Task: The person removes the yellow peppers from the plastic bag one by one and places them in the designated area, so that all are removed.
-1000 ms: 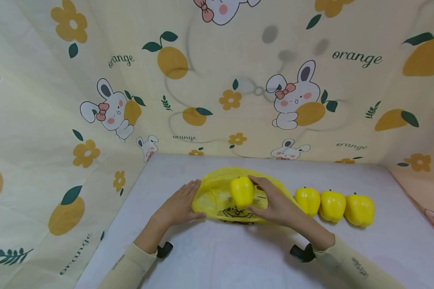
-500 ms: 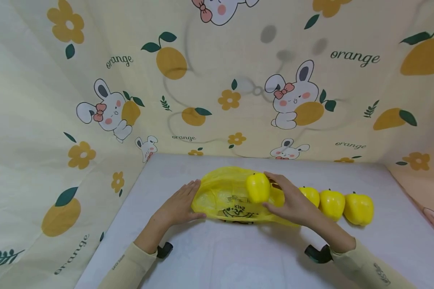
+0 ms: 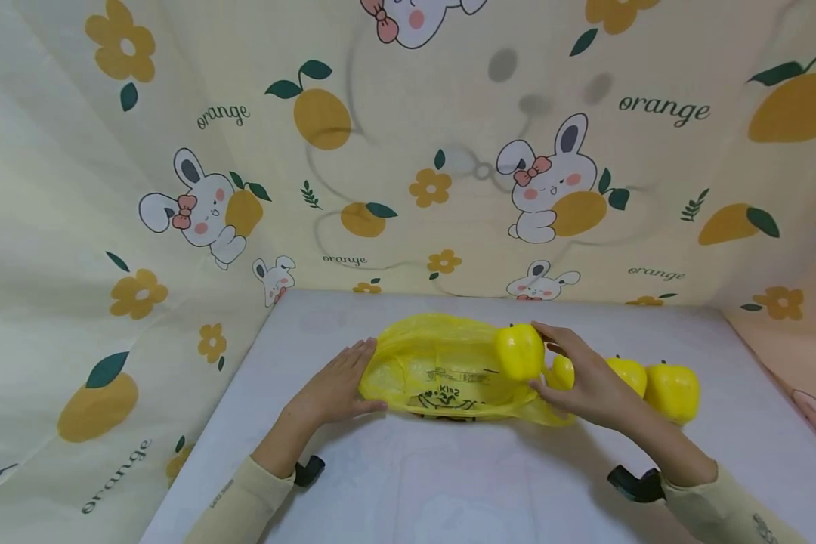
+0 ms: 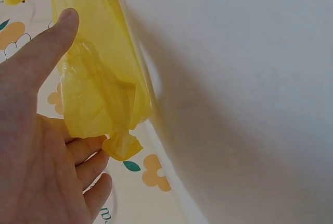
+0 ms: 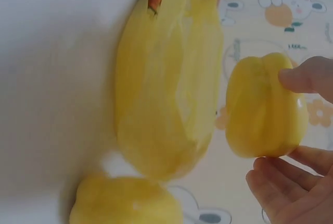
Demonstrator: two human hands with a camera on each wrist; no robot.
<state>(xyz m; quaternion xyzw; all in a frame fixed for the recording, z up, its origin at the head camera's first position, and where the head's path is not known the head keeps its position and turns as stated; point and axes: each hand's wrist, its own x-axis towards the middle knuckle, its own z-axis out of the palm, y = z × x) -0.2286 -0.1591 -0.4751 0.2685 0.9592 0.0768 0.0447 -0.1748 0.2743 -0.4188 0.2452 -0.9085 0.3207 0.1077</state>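
Note:
A thin yellow plastic bag (image 3: pixel 442 363) with black print lies on its side on the table. At its left end, my left hand (image 3: pixel 336 385) touches the plastic with straight, spread fingers; in the left wrist view the thumb (image 4: pixel 62 31) stands apart from the other fingers, beside the bag's knotted-looking end. My right hand (image 3: pixel 588 385) holds a yellow bell pepper (image 3: pixel 520 353) between thumb and fingertips, raised over the bag's right end. Under and behind the right hand, a second yellow bell pepper (image 3: pixel 561 372) shows only in part.
Two more yellow bell peppers (image 3: pixel 627 375) (image 3: pixel 675 391) stand in a row right of my right hand, the nearer one partly covered by it. A patterned cloth (image 3: pixel 394 151) rises behind and left of the white table (image 3: pixel 449 483).
My right hand has carried the bell pepper rightward, from over the bag's middle to its right end, near the row of peppers. My left hand has stayed in place.

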